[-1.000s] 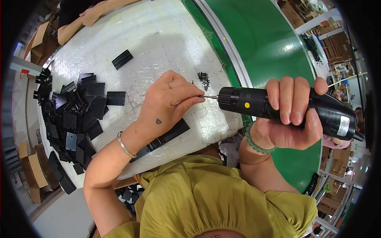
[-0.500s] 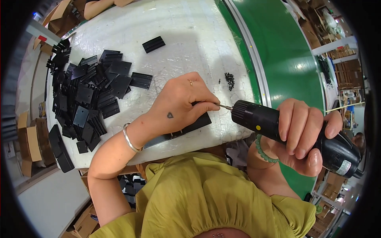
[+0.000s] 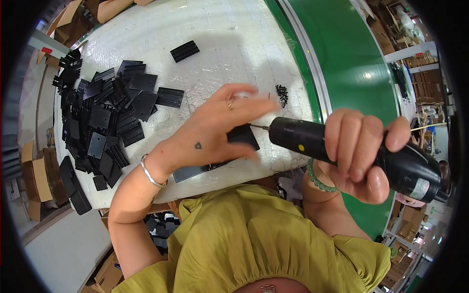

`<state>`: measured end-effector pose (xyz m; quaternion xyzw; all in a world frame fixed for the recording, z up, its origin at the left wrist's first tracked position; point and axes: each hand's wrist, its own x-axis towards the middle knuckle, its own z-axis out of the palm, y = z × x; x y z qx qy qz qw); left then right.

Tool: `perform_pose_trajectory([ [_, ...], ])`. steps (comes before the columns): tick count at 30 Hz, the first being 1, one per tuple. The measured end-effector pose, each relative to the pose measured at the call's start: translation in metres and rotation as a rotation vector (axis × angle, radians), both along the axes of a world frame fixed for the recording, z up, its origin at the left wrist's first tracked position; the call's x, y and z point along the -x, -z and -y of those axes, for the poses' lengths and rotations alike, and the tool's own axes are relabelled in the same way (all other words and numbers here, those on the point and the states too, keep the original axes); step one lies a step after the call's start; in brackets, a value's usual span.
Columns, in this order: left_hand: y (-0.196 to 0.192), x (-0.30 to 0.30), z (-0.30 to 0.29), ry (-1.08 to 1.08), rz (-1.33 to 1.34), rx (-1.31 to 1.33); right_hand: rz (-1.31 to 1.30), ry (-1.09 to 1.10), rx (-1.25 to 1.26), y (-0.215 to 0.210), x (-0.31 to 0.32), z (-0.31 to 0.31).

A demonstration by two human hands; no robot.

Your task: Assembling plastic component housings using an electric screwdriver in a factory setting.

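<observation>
My right hand [image 3: 364, 151] wraps around a black electric screwdriver [image 3: 305, 136], its thin bit pointing left. The tip of the bit is at the upper right edge of a flat black part [image 3: 246, 137] lying near the front of the table; I cannot tell whether they touch. Over that part hangs my left hand [image 3: 205, 129], thumb and fingers spread apart and blurred at the tips, with nothing visible between them. It covers much of the black part. Just beyond its fingertips lies a small heap of tiny black screws [image 3: 282, 96], with one loose piece beside it.
A large pile of black plates [image 3: 100, 118] covers the left of the white-covered table [image 3: 220, 63]. One black plate [image 3: 185, 51] lies alone farther back. Along the right runs a green surface [image 3: 351, 63] with a metal rail. Another person's forearm [image 3: 115, 10] rests at the far left edge.
My left fingers have opened from a pinch at the screwdriver's tip and spread toward the screws. The screwdriver has shifted left and slightly up, its bit now at the black part.
</observation>
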<state>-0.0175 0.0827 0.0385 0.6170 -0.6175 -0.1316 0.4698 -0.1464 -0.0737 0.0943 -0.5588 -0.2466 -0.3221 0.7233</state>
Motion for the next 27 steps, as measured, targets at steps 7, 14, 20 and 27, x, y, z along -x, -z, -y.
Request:
perform_pose_trajectory([
  [7, 0.019, -0.104, -0.008, -0.502, 0.493, -0.306, 0.006, 0.031, -0.104, 0.006, 0.007, 0.012],
  [14, 0.032, -0.130, -0.018, -0.297, 0.335, -0.395, -0.005, 0.087, -0.139, 0.012, 0.007, 0.011],
  [20, -0.005, -0.085, -0.037, -0.435, 0.359, -0.149, -0.014, 0.024, -0.103, 0.011, 0.011, 0.021],
  [27, -0.021, -0.019, -0.060, -0.210, 0.037, -0.211, -0.064, 0.005, -0.140, 0.013, 0.008, 0.013],
])
